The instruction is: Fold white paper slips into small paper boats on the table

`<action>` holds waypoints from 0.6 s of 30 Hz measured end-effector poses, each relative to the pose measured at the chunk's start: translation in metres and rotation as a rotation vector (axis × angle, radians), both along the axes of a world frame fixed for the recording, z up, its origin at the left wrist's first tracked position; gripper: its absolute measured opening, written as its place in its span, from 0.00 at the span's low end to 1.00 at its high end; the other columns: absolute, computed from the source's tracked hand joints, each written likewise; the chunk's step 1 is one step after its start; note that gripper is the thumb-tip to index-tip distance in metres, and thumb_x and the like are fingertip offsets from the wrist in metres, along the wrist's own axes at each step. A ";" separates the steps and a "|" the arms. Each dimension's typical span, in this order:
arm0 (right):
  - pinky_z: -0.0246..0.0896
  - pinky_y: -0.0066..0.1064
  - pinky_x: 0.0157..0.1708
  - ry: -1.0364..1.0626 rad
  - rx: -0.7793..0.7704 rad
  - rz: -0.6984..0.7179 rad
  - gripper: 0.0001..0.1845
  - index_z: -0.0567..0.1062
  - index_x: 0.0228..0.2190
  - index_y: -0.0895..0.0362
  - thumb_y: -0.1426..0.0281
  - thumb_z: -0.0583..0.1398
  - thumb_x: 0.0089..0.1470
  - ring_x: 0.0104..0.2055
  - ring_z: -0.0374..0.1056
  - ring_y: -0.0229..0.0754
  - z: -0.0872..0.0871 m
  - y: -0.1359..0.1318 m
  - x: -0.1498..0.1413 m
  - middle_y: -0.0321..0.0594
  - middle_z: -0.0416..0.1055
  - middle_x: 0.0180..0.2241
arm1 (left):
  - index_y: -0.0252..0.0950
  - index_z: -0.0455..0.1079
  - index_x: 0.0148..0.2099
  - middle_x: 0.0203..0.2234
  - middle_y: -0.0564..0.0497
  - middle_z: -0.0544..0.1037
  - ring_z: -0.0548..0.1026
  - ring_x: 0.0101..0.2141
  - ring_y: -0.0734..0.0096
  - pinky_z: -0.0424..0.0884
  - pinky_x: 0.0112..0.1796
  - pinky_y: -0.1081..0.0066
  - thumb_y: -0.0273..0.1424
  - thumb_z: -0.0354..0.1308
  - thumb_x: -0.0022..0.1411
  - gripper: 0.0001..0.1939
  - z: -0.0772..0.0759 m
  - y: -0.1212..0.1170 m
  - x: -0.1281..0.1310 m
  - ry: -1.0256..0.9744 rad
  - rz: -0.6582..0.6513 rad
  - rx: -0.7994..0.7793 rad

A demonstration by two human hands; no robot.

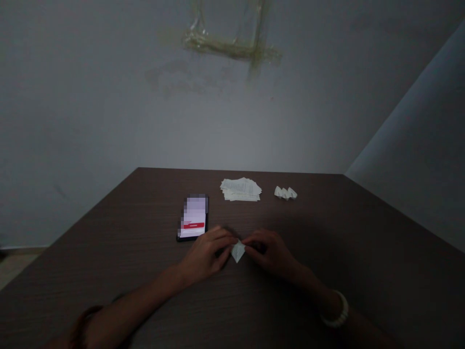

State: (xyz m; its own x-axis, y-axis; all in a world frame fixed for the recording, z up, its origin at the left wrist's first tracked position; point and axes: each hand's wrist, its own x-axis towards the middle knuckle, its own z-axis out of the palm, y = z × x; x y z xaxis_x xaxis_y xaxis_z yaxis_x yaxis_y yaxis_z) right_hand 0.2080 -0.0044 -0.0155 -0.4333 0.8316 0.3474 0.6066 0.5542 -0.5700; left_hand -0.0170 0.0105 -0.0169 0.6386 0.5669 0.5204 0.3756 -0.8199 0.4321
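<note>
Folded paper diamond (238,251) sits on the desk (327,218) between both hands, its upper corners pinched by the fingers (228,240) of the left hand (203,254) and the right hand (271,252), which close on it from either side. Ahead of the left fingers lies a smartphone (193,218) with a lit, partly blurred screen. Farther ahead of the fingers sits a stack of paper slips (240,189), and well beyond the right fingers, a small pleated paper piece (285,193)
</note>
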 end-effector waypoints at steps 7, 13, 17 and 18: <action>0.60 0.32 0.38 -0.069 0.059 0.047 0.07 0.78 0.36 0.53 0.70 0.61 0.54 0.38 0.66 0.41 -0.002 0.000 0.003 0.39 0.72 0.34 | 0.36 0.74 0.44 0.37 0.46 0.75 0.71 0.39 0.63 0.69 0.39 0.64 0.22 0.49 0.62 0.14 0.006 -0.003 -0.001 0.082 -0.020 0.067; 0.60 0.33 0.39 -0.093 0.080 0.051 0.08 0.78 0.38 0.53 0.71 0.61 0.54 0.38 0.65 0.41 -0.002 0.000 0.004 0.40 0.72 0.35 | 0.36 0.75 0.42 0.32 0.46 0.75 0.71 0.36 0.60 0.68 0.36 0.62 0.25 0.54 0.60 0.10 0.005 -0.006 0.001 0.179 0.161 0.066; 0.59 0.34 0.40 -0.078 0.089 0.075 0.08 0.78 0.37 0.54 0.71 0.61 0.54 0.39 0.65 0.42 0.002 -0.001 0.005 0.40 0.72 0.35 | 0.36 0.75 0.41 0.31 0.47 0.77 0.72 0.35 0.62 0.68 0.36 0.63 0.23 0.53 0.61 0.11 0.003 -0.004 0.001 0.134 0.126 0.063; 0.59 0.34 0.41 -0.077 0.088 0.078 0.07 0.78 0.36 0.54 0.70 0.61 0.54 0.39 0.65 0.42 0.003 -0.001 0.005 0.40 0.73 0.34 | 0.37 0.75 0.41 0.31 0.47 0.77 0.72 0.35 0.63 0.68 0.36 0.64 0.23 0.53 0.61 0.11 0.003 -0.003 0.001 0.115 0.107 0.064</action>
State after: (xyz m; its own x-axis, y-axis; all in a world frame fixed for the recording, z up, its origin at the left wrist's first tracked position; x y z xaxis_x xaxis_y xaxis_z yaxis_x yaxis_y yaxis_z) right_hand 0.2130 -0.0051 -0.0128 -0.5235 0.7621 0.3809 0.5997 0.6472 -0.4706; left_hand -0.0163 0.0070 -0.0143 0.6342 0.6025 0.4845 0.5062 -0.7973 0.3289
